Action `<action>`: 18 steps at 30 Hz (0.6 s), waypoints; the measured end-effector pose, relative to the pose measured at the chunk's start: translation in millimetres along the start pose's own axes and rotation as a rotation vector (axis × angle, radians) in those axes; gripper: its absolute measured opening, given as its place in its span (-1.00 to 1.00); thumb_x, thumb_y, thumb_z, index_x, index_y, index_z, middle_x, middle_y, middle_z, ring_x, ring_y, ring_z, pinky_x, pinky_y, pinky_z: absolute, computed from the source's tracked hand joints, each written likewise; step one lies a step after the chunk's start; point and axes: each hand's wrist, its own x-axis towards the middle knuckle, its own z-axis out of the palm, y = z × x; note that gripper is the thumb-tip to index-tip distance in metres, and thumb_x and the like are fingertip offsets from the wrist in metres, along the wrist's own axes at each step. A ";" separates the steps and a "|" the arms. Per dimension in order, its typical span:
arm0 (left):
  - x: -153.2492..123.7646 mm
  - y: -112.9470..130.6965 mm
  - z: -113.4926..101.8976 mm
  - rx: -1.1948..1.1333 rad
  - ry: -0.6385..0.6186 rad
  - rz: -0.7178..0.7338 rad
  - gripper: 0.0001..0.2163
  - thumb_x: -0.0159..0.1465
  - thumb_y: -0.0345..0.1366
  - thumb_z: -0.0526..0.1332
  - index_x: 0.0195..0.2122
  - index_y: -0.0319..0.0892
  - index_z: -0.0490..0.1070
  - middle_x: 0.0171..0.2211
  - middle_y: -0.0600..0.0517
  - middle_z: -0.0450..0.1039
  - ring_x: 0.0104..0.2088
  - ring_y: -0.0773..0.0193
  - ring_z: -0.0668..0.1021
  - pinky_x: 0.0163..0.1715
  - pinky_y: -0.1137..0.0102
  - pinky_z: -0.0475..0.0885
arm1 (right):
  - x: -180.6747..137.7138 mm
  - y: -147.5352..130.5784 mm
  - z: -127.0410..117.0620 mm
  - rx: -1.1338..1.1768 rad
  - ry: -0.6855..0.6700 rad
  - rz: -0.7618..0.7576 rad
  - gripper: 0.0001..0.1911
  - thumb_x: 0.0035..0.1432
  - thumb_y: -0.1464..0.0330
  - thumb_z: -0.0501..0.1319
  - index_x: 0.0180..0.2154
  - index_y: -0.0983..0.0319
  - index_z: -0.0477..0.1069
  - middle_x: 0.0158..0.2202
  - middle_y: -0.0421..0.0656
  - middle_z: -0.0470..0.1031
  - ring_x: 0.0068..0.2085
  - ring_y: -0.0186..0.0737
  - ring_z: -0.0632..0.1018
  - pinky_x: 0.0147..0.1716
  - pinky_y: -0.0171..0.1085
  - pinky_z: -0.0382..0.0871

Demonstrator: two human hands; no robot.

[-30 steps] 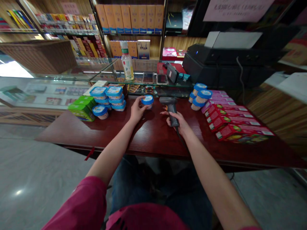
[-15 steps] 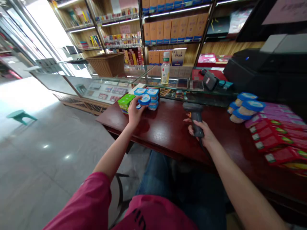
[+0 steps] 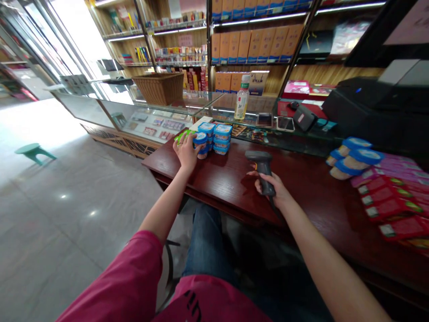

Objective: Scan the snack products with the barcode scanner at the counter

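My left hand point(image 3: 186, 153) is over the green boxes point(image 3: 182, 136) at the far left of the counter, fingers spread and curved. Its fingertips partly cover the boxes; whether they touch them is hard to see. Right beside its thumb stands a round blue-lidded tub point(image 3: 200, 138), stacked on another tub. Rectangular blue-lidded containers point(image 3: 221, 131) are piled just to the right. In my right hand point(image 3: 273, 188) is a dark handheld barcode scanner point(image 3: 262, 163), gripped by its handle above the counter, with its head pointing left and its cable trailing down.
Blue-lidded tubs point(image 3: 357, 156) and red packages point(image 3: 389, 201) lie on the dark wooden counter point(image 3: 221, 179) at the right. Behind it, a glass case holds a drink bottle point(image 3: 241, 100), a phone point(image 3: 285, 124) and a wicker basket point(image 3: 159, 87). A green stool point(image 3: 35, 153) stands on the floor.
My left hand has let go of the round tub, which now stands on the stack, and moved left over the green boxes. The scanner has shifted slightly left and down. The view has shifted.
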 end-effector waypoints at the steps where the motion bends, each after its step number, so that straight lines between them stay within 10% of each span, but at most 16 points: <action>1: -0.1 0.4 -0.8 0.024 -0.001 0.015 -0.68 0.33 -0.23 0.34 0.11 0.00 0.50 0.30 -0.13 0.48 0.43 -0.07 0.33 0.43 -0.11 0.00 | 0.1 -0.3 -1.3 0.009 0.006 0.000 -0.59 -0.02 0.19 0.45 -0.12 0.18 0.54 -0.11 -0.03 0.72 -0.61 -0.36 0.43 -0.70 -0.33 0.26; 10: -20.9 38.0 19.3 -0.013 -0.078 0.326 -0.48 0.38 -0.13 0.32 0.35 0.02 0.36 0.44 -0.10 0.28 0.48 -0.08 0.26 0.43 -0.01 0.13 | -14.8 -17.8 -60.7 -0.027 0.193 -0.117 -0.61 0.00 0.20 0.46 -0.12 0.18 0.55 -0.15 -0.09 0.72 -0.58 -0.37 0.48 -0.65 -0.35 0.33; 18: -53.1 185.5 103.3 -0.266 -0.274 0.759 -0.28 0.34 -0.16 0.39 0.47 -0.07 0.17 0.45 -0.17 0.26 0.48 -0.02 0.28 0.43 0.09 0.18 | -57.6 -47.6 -157.7 -0.344 0.634 -0.402 -0.54 -0.02 0.15 0.49 -0.14 0.16 0.42 -0.27 -0.18 0.68 -0.62 -0.36 0.46 -0.60 -0.30 0.41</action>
